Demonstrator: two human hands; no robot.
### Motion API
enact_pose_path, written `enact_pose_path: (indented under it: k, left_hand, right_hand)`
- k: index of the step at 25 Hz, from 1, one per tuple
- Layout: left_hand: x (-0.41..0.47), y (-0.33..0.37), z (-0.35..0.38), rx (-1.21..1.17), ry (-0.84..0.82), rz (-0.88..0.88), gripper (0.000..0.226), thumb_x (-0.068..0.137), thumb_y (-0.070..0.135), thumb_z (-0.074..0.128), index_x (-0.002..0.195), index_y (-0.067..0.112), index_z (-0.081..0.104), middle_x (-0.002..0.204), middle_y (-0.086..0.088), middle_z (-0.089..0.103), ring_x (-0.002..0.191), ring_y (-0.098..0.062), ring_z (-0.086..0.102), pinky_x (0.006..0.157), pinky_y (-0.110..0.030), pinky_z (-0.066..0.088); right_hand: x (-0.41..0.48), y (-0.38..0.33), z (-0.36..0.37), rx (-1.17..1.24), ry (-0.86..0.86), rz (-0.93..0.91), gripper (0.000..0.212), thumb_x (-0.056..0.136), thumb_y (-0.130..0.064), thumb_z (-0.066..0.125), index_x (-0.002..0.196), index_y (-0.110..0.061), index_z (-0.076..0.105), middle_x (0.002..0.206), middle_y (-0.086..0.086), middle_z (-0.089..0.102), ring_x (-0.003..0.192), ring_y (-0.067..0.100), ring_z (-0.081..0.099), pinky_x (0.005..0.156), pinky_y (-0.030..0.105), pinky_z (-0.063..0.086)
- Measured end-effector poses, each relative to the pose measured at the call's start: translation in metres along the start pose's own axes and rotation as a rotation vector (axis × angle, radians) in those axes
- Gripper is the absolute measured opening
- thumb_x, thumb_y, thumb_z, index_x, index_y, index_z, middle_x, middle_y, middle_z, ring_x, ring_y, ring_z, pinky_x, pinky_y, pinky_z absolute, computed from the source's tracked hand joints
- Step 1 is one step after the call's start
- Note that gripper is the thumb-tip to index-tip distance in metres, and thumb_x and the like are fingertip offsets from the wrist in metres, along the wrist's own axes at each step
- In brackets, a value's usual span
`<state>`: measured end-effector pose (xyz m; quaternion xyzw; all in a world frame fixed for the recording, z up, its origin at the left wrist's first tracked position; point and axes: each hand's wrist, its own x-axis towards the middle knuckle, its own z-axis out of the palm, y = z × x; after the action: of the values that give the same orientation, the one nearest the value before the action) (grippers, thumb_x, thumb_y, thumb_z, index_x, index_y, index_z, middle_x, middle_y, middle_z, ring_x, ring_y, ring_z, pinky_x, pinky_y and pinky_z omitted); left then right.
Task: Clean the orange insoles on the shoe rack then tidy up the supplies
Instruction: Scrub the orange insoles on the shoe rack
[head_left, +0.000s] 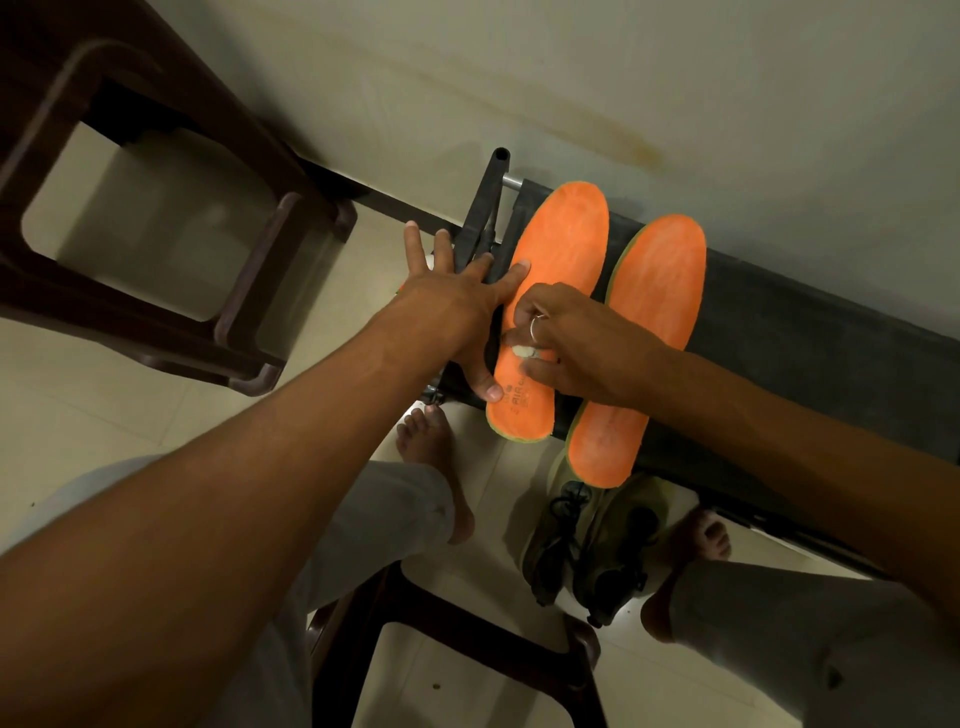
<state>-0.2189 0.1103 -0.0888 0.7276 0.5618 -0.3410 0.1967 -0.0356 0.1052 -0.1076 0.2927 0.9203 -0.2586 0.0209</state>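
Closest, left grip spread flat on the left-end insole; right grip pinches a white scrap (I can't identify it).

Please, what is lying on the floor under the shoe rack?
A pair of olive shoes with black laces lies there, the far ends hidden beneath the shoe rack and an overhanging orange insole. Farther under the rack cannot be seen.

Two orange insoles with green edges, black shoe rack, olive shoes, dark brown stool
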Motion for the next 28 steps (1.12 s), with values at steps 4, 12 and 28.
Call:
enact_pose_path:
  k: [4,12,28]
  left_hand:
    - [0.0,0.001,0.0,-0.001,0.008,0.0,0.147,0.049,0.085,0.072,0.152,0.041,-0.024,0.167,-0.004,-0.005,0.147,-0.049,-0.016,0.105,-0.076,-0.015]
    - [0.0,0.003,0.0,0.019,0.003,-0.015,0.15,0.047,0.086,0.071,0.151,0.041,-0.026,0.167,-0.005,-0.005,0.147,-0.049,-0.016,0.104,-0.076,-0.016]
    - [0.001,0.003,-0.002,0.006,-0.013,-0.016,0.149,0.046,0.086,0.071,0.151,0.042,-0.025,0.167,-0.003,-0.005,0.147,-0.049,-0.017,0.105,-0.076,-0.016]
  right_hand:
    - [-0.001,0.004,0.002,-0.129,0.06,-0.034,0.026,0.09,-0.008,0.066,0.115,-0.011,0.071,0.104,0.015,0.063,0.087,0.03,0.057,0.072,0.043,0.05]
    - [0.006,-0.007,0.003,-0.147,0.012,-0.059,0.039,0.097,-0.029,0.038,0.096,-0.014,0.074,0.09,0.004,0.063,0.084,0.019,0.053,0.07,0.035,0.047]
    - [0.007,-0.012,0.001,-0.176,0.023,-0.162,0.004,0.085,-0.014,0.073,0.084,-0.01,0.074,0.075,0.007,0.064,0.07,0.022,0.059,0.064,0.032,0.049]
